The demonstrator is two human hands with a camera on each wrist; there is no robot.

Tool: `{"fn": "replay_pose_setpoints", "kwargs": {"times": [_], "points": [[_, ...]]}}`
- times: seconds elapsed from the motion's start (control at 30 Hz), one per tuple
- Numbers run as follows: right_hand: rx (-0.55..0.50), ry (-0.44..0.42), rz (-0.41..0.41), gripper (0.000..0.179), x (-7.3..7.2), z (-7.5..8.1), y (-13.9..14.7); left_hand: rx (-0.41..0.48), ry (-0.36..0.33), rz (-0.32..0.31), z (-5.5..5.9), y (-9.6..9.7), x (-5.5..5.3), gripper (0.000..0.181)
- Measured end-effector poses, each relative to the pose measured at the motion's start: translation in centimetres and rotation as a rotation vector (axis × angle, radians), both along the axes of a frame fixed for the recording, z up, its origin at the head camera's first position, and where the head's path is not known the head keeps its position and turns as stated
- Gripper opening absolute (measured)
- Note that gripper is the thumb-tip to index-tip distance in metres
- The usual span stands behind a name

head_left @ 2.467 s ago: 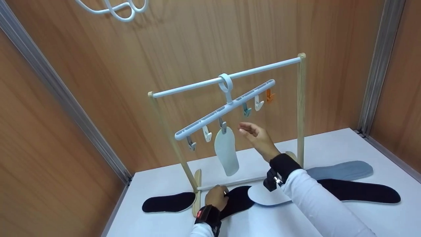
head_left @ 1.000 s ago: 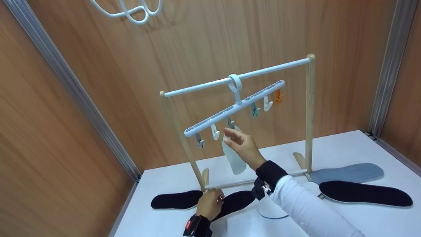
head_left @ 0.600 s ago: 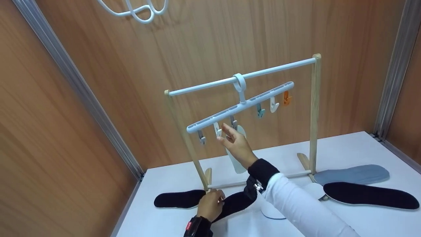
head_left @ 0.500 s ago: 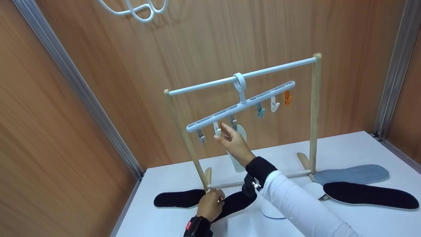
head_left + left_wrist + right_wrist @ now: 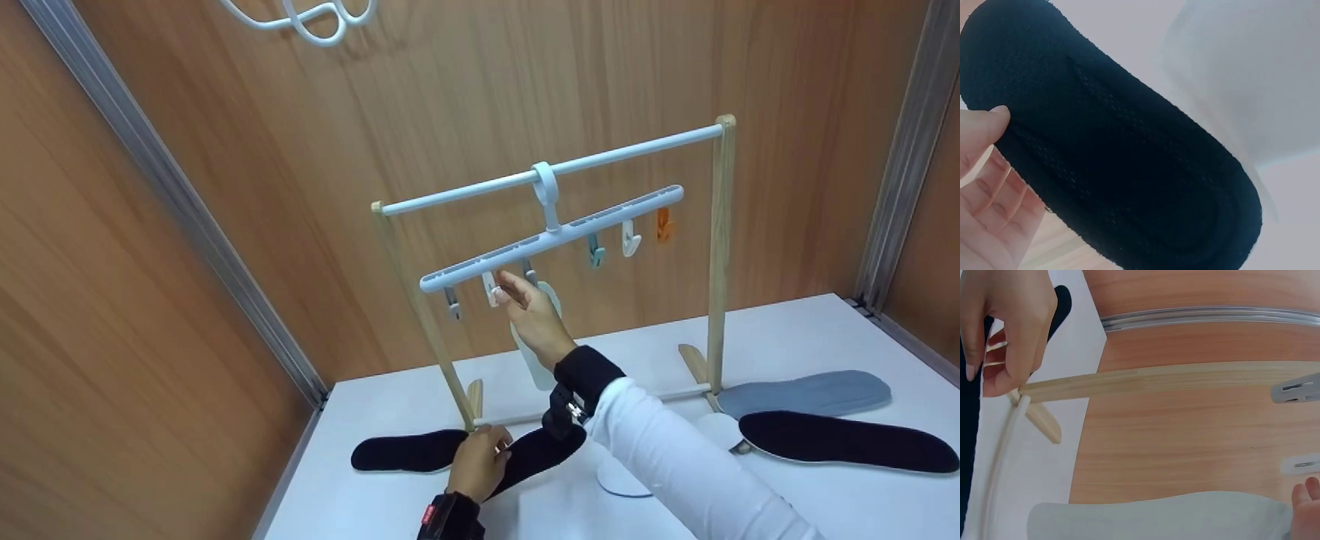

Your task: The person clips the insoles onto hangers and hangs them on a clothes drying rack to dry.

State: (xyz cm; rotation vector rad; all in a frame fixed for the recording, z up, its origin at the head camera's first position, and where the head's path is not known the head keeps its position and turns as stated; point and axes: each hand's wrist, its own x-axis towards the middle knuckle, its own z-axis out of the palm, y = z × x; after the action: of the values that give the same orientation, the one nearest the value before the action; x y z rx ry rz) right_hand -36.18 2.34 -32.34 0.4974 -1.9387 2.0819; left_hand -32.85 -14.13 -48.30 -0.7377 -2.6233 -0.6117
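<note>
My left hand pinches a black insole at its edge, thumb on the dark face and fingers beneath. My right hand is raised to a white clip on the hanger; thumb and fingertips close on the clip's lower part. Only some fingertips of this hand show in the right wrist view, beside the clip. Just behind it hangs a pale green insole, held by a grey clip and partly hidden by the hand. The hanger hooks over a white rail.
Another grey clip hangs at the left end; teal, white and orange clips hang right. On the table lie black insoles left and right, a grey-blue insole and a white insole. Wooden posts support the rail.
My right hand has moved left past the hanging pale green insole to the white clip, its thumb and fingers drawing together. The hanger has swung slightly. My left hand keeps its pinch.
</note>
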Motion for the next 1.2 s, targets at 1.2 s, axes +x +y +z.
{"fn": "replay_pose_setpoints", "kwargs": {"times": [1.2], "points": [[-0.041, -0.057, 0.02, 0.04, -0.2, 0.5, 0.1, 0.323, -0.097, 0.095, 1.5, -0.2, -0.2, 0.014]]}}
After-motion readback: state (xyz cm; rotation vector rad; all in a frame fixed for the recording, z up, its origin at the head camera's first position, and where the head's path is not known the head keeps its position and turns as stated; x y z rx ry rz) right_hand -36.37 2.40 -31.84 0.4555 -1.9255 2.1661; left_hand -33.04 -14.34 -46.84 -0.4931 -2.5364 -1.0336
